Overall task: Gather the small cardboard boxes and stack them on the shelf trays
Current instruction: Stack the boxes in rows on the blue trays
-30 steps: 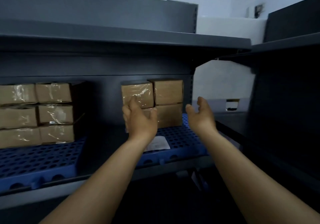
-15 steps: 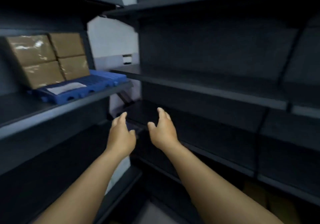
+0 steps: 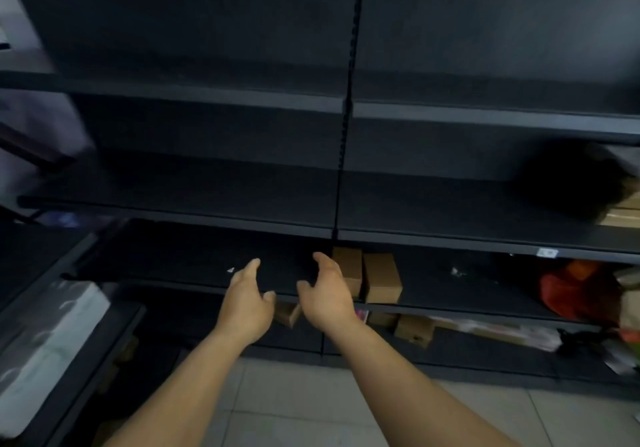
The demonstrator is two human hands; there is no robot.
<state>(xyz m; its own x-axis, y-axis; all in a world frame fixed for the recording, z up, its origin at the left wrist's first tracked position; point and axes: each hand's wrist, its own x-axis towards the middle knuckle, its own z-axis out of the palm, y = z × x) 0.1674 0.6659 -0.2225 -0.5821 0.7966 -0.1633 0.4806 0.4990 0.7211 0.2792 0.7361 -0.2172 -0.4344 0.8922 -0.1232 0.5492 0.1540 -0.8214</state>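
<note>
Two small cardboard boxes (image 3: 381, 277) stand side by side on a low dark shelf (image 3: 194, 266). The left one (image 3: 348, 263) is partly behind my right hand (image 3: 327, 294). My right hand hovers just in front of them, fingers loosely spread and holding nothing. My left hand (image 3: 247, 303) is beside it to the left, also relaxed and holding nothing. More small boxes (image 3: 415, 330) lie on the bottom shelf below, and one (image 3: 287, 313) shows between my hands. The blue shelf trays are out of view.
Dark metal shelving fills the view, with upper shelves (image 3: 207, 97) bare. A red bag (image 3: 578, 291) and other clutter sit at the right. A white package (image 3: 45, 349) lies on the left unit. Tiled floor (image 3: 311, 405) is below.
The view has swung away from the blue tray with stacked boxes to the opposite shelving. Both hands have come down and now reach toward the low shelf with two boxes.
</note>
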